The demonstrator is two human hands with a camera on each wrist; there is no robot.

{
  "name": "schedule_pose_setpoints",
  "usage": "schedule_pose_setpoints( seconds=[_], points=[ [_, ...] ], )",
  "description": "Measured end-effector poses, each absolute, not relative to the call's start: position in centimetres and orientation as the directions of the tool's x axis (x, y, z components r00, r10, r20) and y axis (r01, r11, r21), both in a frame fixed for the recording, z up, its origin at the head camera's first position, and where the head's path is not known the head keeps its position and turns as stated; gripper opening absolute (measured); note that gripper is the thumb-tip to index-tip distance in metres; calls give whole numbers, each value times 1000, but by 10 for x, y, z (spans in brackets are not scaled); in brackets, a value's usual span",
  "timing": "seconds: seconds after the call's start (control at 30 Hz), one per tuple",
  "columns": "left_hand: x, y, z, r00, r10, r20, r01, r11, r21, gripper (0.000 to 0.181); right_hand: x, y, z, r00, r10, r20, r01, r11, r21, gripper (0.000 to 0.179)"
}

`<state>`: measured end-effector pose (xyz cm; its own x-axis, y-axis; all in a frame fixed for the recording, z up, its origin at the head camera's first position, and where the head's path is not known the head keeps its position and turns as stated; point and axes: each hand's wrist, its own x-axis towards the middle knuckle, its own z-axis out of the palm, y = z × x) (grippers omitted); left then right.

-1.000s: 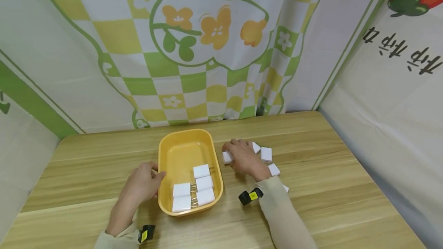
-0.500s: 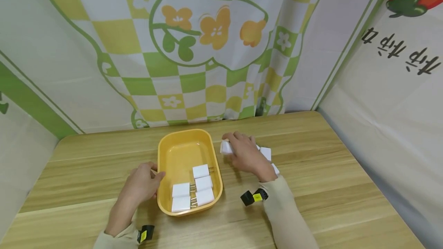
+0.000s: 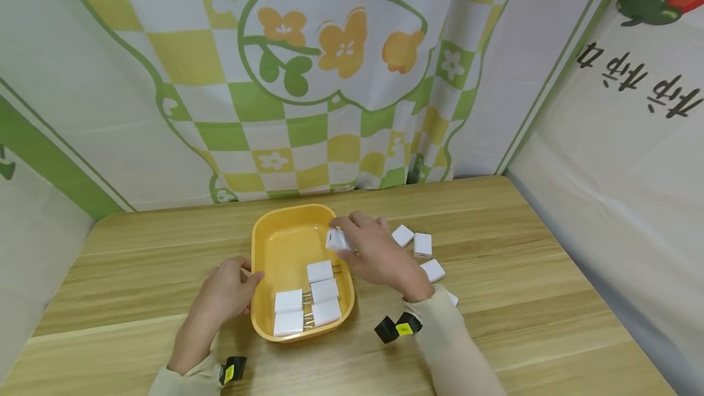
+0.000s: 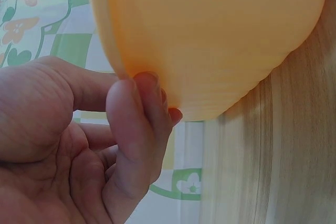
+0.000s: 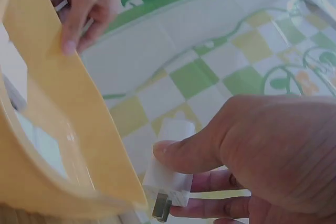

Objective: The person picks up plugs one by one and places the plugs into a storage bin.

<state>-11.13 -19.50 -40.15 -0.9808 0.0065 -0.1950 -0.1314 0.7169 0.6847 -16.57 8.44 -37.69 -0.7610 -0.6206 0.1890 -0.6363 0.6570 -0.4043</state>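
Note:
A yellow plastic tray [image 3: 294, 338] rests on the wooden table, with several white charger plugs [image 3: 288, 324] lying in its near half, their metal prongs showing. My left hand [image 3: 227, 291] pinches the tray's left rim, thumb on the inside; the left wrist view shows the fingers [image 4: 147, 90] against the rim from outside. Over the tray's right rim, my right hand [image 3: 376, 252] holds another white charger plug [image 3: 335, 239] between thumb and fingers. In the right wrist view the prongs [image 5: 161, 207] of this held charger point down, away from the palm.
To the right of the tray, several loose white chargers [image 3: 422, 245] lie on the table [image 3: 506, 261], one partly hidden by the right sleeve. A patterned curtain [image 3: 330, 157] hangs along the table's back edge. Both wrists wear a black camera [image 3: 397, 327].
My right hand has lifted a charger from beside the tray and carried it left, over the right rim. The left hand and the tray have stayed in place.

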Motion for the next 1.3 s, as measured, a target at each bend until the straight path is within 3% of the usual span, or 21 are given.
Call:
schedule_pose_setpoints(
  seconds=[0.47,0.77,1.3],
  points=[
    [-112,-196,-402,-979,11,-202,-135,709,692,34,-155,38,-373,-674,-731,104,-722,623,-301,46],
    [-112,-196,-401,-977,12,-212,-141,711,689,34,-161,9,-378,-638,-770,-13,-738,615,-278,46],
    [-112,-196,-400,-975,12,-223,-149,712,687,32,-169,-14,-400,-624,-775,-100,-734,625,-267,45]
  ],
)
